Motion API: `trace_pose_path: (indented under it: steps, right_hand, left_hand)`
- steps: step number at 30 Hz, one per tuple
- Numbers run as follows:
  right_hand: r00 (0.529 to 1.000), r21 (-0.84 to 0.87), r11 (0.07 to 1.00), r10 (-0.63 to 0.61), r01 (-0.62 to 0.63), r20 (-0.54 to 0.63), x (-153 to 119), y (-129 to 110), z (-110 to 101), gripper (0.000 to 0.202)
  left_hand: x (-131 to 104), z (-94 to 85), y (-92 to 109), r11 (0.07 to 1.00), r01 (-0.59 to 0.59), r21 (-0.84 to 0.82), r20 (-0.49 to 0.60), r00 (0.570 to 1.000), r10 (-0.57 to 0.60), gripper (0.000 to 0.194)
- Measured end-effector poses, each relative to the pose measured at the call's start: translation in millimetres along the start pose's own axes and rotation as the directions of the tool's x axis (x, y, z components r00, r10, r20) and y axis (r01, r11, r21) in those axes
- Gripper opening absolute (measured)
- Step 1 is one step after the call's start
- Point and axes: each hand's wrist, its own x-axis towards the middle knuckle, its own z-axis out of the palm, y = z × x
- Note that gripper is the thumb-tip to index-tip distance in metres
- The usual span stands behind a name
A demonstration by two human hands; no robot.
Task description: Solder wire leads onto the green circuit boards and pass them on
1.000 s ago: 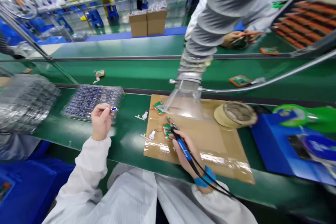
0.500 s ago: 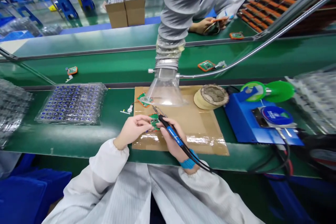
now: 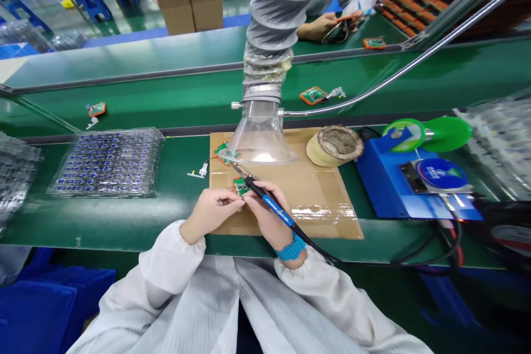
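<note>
My right hand (image 3: pixel 271 218) grips a blue-and-black soldering iron (image 3: pixel 272 206), its tip slanting up to the left over the cardboard. A small green circuit board (image 3: pixel 240 185) with an orange edge is just beyond my fingertips. My left hand (image 3: pixel 213 211) is closed in a pinch, its thumb tip close to my right thumb; what it pinches is too small to make out. A second circuit board (image 3: pixel 225 152) lies farther back, partly behind the clear fume hood (image 3: pixel 263 135). A white connector (image 3: pixel 203 170) on a wire rests left of it.
The cardboard sheet (image 3: pixel 323 191) bears a round yellowish pot (image 3: pixel 332 149). To the right stands a blue solder feeder (image 3: pixel 381 182) with a green reel. Clear trays (image 3: pixel 110 163) are stacked at left. Boards lie on the green belt (image 3: pixel 186 105); a co-worker's hands (image 3: pixel 323 27) are across it.
The two hands have come closer together, and my left fingers have shifted from the near board's edge to a pinch below it. Boards on the belt have moved left.
</note>
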Motion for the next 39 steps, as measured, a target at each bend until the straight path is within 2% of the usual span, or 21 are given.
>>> trace_pose_path:
  steps: [3,12,25,30,35,39]
  right_hand:
    - [1.0,0.016,1.0,0.0,0.0,-0.016,1.0,0.1,0.0,0.028]
    - [0.999,-0.034,0.999,0.013,-0.014,-0.04,4.0,3.8,-2.7,0.027]
    - [1.0,0.073,0.997,-0.014,0.016,-0.021,1.8,3.2,-3.1,0.03]
    - [1.0,0.083,0.996,-0.009,0.008,0.007,0.9,4.0,-3.9,0.032]
    - [0.998,0.083,0.996,-0.037,0.041,-0.052,1.6,3.9,-3.8,0.028]
    - [0.997,0.092,0.995,-0.044,0.049,-0.057,3.5,3.1,-5.0,0.027]
  left_hand:
    - [0.0,-0.6,3.9,0.996,-0.068,0.064,-0.012,0.998,0.069,0.019]
    - [4.0,-1.9,5.0,1.0,0.002,0.025,-0.061,0.998,-0.001,0.025]
    - [4.7,2.9,8.4,0.998,-0.028,0.053,0.017,0.999,0.027,0.019]
    - [4.3,2.6,6.1,1.0,-0.012,0.013,0.043,0.999,0.012,0.021]
    - [3.3,2.2,6.6,0.998,0.031,-0.049,0.001,1.0,-0.031,0.019]
    - [2.9,2.6,9.9,0.994,0.038,-0.098,-0.008,0.999,-0.039,0.02]
